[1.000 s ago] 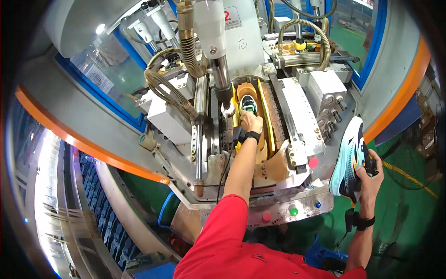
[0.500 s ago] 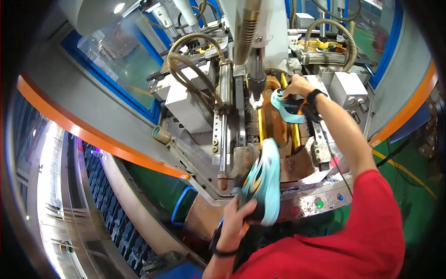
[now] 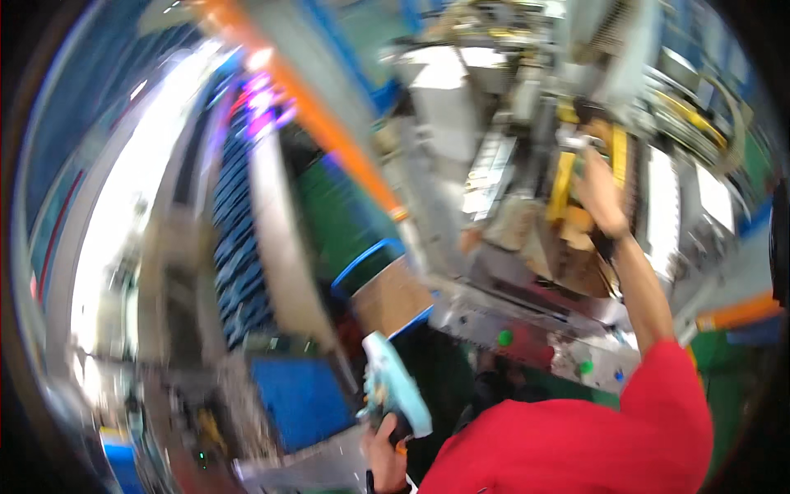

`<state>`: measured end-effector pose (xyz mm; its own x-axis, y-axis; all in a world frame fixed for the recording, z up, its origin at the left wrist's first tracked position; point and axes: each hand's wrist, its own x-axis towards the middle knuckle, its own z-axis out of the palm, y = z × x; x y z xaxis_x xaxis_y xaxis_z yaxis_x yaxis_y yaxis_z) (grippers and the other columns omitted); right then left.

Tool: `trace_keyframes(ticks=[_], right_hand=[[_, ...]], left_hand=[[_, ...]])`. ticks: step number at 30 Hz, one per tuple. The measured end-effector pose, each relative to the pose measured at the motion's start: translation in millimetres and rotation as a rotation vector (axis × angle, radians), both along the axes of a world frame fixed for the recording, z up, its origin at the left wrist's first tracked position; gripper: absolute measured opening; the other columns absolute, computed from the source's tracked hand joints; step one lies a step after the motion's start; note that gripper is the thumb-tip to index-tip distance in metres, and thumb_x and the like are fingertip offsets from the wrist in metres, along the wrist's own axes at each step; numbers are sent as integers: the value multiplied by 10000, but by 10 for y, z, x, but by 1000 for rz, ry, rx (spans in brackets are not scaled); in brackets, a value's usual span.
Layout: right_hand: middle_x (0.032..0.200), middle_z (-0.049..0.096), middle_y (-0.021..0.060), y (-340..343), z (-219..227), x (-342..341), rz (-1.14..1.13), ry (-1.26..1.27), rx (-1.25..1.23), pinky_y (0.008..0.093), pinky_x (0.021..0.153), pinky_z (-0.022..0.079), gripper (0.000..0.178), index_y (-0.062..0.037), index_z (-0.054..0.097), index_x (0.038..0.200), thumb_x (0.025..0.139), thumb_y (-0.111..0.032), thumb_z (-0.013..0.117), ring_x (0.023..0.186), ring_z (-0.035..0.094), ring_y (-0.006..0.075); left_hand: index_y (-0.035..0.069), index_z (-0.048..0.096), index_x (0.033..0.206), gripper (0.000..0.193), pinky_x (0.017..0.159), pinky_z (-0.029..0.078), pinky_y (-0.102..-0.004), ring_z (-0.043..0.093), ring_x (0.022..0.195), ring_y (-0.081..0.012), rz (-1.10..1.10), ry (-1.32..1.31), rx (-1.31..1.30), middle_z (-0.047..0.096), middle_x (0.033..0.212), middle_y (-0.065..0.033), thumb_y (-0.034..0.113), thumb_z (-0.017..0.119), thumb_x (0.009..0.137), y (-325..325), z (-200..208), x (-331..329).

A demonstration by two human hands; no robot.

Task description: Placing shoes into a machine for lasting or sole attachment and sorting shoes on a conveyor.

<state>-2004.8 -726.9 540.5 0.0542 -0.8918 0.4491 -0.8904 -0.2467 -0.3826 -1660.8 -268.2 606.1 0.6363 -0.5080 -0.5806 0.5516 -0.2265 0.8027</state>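
My left hand [image 3: 384, 455] grips a light-blue sports shoe [image 3: 397, 385] by its dark heel end, low and left of the machine. Its toe points up and its pale sole faces right. My right hand [image 3: 599, 191] reaches into the press machine [image 3: 539, 325], between two yellow bars [image 3: 562, 183] above a brown mould [image 3: 580, 221]. Motion smears its fingers. A whitish and dark patch shows at the fingertips, but I cannot make out whether it is a shoe.
Left of me runs a conveyor with a dark blue ridged surface [image 3: 239, 247]. A brown board in a blue frame [image 3: 391, 298] stands before the machine. Green buttons [image 3: 504, 337] sit on its front panel. An orange guard edge [image 3: 354, 169] slants between them.
My view has swung left, blurring the picture. My left hand has carried its shoe left, away from the machine. The shoe at my right hand no longer shows clearly.
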Motion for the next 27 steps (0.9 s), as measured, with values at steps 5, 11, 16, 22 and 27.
trace_keyframes(ticks=[5,11,16,22,27], right_hand=[[868,611,171,2105,-320,1149,516,-311,44,422,719,483,87,-25,607,922,840,-5,588,811,596,366],[925,551,160,2235,-2003,1351,738,-34,176,463,780,457,151,-40,582,968,817,-23,571,898,552,381],[963,573,166,2151,-1907,1507,668,-84,208,416,793,469,200,-7,597,1020,821,-8,579,908,577,346],[942,625,150,2090,220,3230,944,-239,27,343,778,490,132,4,599,1039,928,-66,579,849,596,272],[1063,675,76,3401,2300,5698,1491,-258,-213,294,797,487,199,-24,640,1087,903,-99,625,911,617,151]], left_hand=[[-21,608,1150,296,835,516,-315,641,945,-186,-110,-102,-33,655,1076,-85,112,637,887,400,-403,-246],[-86,607,1082,283,694,565,-310,670,785,-196,260,260,-7,675,942,-113,51,697,851,1048,-741,-151],[-81,611,1001,246,702,587,-371,681,758,-248,719,237,-30,666,912,-149,13,727,805,2047,-1516,150],[-114,629,988,308,684,598,-391,688,752,-269,1065,114,26,679,938,-170,-29,762,723,3237,-2143,929],[-31,612,955,291,535,568,-407,675,714,-285,1253,-167,183,657,836,-147,48,711,693,4147,-2391,1824]])
